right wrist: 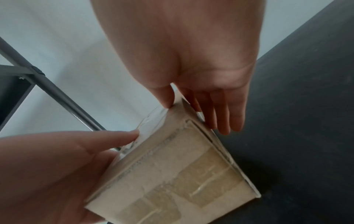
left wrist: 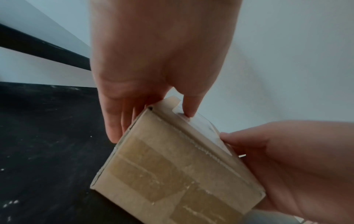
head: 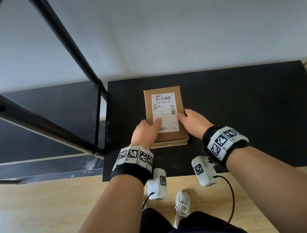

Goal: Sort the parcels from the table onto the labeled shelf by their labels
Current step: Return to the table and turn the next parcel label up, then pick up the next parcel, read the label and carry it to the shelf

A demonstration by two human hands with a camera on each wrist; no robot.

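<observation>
Both hands are gripping one cardboard parcel [head: 165, 114] from opposite sides: our left hand [head: 146, 132] is clamped on its left edge with the thumb lying on the white shipping label [head: 165, 112], and our right hand [head: 193, 123] is clamped on its right edge, thumb on top and fingers running down the side. We are holding the parcel label-up at the black table [head: 248, 118]; whether it is resting there or just lifting off, we cannot tell. We are judging this as the pick-up and label-reading step. Next, we are expecting to turn left toward the black metal shelf [head: 91, 81] just beside the table, match the label to a shelf label, none of which is showing, and keep the parcel level.
</observation>
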